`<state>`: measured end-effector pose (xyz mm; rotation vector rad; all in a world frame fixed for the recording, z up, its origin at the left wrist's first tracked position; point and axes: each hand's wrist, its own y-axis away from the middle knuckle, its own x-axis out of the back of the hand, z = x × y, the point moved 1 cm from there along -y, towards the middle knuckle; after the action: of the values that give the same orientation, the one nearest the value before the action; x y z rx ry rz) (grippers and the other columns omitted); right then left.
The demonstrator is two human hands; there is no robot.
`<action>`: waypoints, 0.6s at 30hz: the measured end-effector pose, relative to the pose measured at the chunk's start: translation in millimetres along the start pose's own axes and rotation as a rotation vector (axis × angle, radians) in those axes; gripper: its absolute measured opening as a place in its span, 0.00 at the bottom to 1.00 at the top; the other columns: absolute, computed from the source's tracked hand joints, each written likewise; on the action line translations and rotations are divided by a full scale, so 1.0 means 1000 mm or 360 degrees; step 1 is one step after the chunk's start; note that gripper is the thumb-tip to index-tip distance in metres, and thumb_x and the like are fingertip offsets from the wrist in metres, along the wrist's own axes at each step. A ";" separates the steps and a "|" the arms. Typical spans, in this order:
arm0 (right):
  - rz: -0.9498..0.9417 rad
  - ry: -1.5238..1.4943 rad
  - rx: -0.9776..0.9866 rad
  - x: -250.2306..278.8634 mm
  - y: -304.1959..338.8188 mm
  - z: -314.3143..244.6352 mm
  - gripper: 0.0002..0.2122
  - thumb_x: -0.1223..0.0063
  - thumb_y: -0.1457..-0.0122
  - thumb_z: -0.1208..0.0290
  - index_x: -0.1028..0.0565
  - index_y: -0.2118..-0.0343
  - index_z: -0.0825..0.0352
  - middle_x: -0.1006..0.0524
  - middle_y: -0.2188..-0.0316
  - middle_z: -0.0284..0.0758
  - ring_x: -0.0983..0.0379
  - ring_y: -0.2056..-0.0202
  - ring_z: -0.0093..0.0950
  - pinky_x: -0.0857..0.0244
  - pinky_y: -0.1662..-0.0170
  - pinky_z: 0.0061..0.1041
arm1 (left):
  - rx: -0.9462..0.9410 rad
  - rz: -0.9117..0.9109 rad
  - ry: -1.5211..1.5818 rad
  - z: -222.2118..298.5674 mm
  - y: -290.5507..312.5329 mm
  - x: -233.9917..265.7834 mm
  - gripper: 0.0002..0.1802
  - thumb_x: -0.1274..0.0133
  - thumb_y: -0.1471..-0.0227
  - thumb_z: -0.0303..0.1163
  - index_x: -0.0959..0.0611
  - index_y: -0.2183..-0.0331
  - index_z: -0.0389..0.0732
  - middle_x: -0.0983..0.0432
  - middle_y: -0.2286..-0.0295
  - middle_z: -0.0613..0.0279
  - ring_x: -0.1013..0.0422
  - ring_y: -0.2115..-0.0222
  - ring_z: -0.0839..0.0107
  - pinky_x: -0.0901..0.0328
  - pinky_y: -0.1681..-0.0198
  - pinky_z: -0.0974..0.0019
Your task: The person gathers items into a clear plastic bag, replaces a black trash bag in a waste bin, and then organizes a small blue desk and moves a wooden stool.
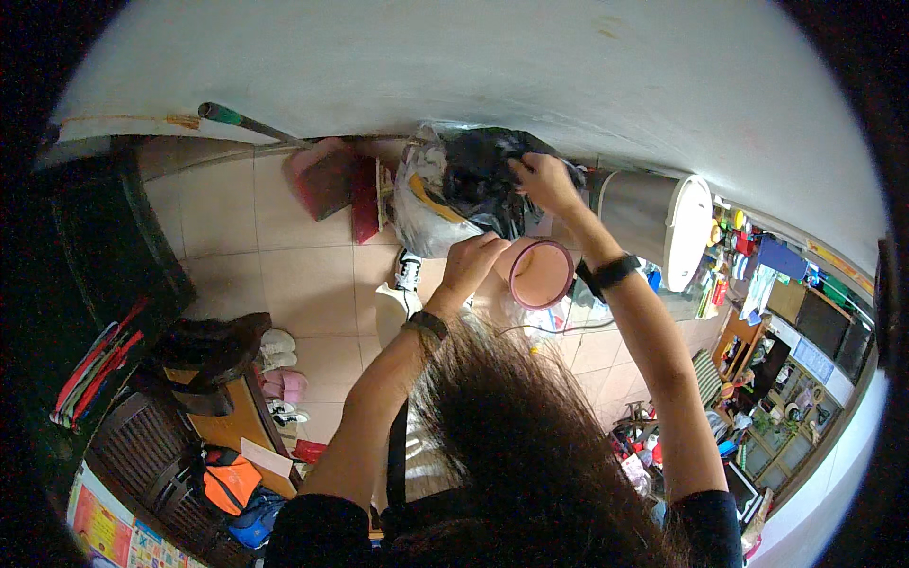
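Note:
A black plastic bag (485, 170) lies bunched against the foot of the wall, in front of me. My right hand (546, 183) pinches its right side, fingers closed on the plastic. At the bag's near edge my left hand (471, 265) is closed, and its fingertips grip the black plastic there. A whitish, see-through bag (426, 210) with something yellow showing bulges out on the left of the black one. Between my forearms stands a pink bin (541, 301) with a darker rim, apart from my right hand; its inside looks mostly bare.
To the right is a grey bin (634, 213) with a white rim. A dark red dustpan (324, 180) and a green-handled stick (241, 120) lean by the wall at left. Shoes (276, 348) stand beside a wooden cabinet. Cluttered goods fill the far right.

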<state>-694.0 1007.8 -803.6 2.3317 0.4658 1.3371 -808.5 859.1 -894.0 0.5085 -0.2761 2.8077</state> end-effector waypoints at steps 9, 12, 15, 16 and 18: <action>0.0204 0.0468 0.0422 -0.070 0.015 0.028 0.09 0.51 0.45 0.69 0.24 0.73 0.70 0.24 0.69 0.47 0.26 0.69 0.46 0.30 0.66 0.39 | 0.0196 0.0350 -0.0299 0.016 -0.012 0.031 0.06 0.39 0.63 0.28 0.17 0.74 0.45 0.35 0.51 0.63 0.39 0.50 0.59 0.45 0.47 0.49; 0.0169 0.0496 0.0425 -0.087 0.027 0.055 0.07 0.49 0.49 0.71 0.24 0.70 0.69 0.23 0.69 0.45 0.25 0.69 0.44 0.29 0.66 0.37 | -0.0011 0.0120 -0.0398 0.023 -0.039 0.048 0.04 0.38 0.64 0.28 0.18 0.78 0.43 0.39 0.45 0.65 0.48 0.42 0.56 0.55 0.38 0.42; -0.0285 0.0772 0.0234 -0.108 0.029 0.057 0.13 0.47 0.52 0.72 0.25 0.62 0.69 0.23 0.67 0.46 0.23 0.66 0.43 0.26 0.68 0.35 | -0.0200 -0.0159 -0.0257 -0.005 -0.038 0.046 0.06 0.37 0.65 0.27 0.20 0.81 0.41 0.42 0.42 0.68 0.53 0.38 0.58 0.57 0.37 0.42; -0.0238 0.0657 0.0261 -0.110 0.028 0.063 0.14 0.46 0.52 0.72 0.26 0.60 0.69 0.23 0.65 0.46 0.23 0.65 0.43 0.26 0.68 0.35 | -0.0218 -0.0299 -0.0268 -0.010 -0.043 0.045 0.06 0.39 0.63 0.26 0.22 0.81 0.40 0.41 0.42 0.69 0.53 0.38 0.59 0.58 0.37 0.43; -0.0312 0.0338 0.0341 -0.108 0.022 0.073 0.14 0.45 0.50 0.71 0.26 0.60 0.69 0.24 0.64 0.49 0.25 0.63 0.46 0.27 0.64 0.39 | -0.0265 -0.0414 -0.0345 -0.017 -0.053 0.045 0.06 0.40 0.62 0.25 0.22 0.80 0.40 0.42 0.41 0.70 0.54 0.38 0.58 0.58 0.37 0.44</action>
<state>-681.2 923.9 -905.1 2.2447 0.9199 1.5076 -838.7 923.2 -885.8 0.7518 -0.4491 2.4554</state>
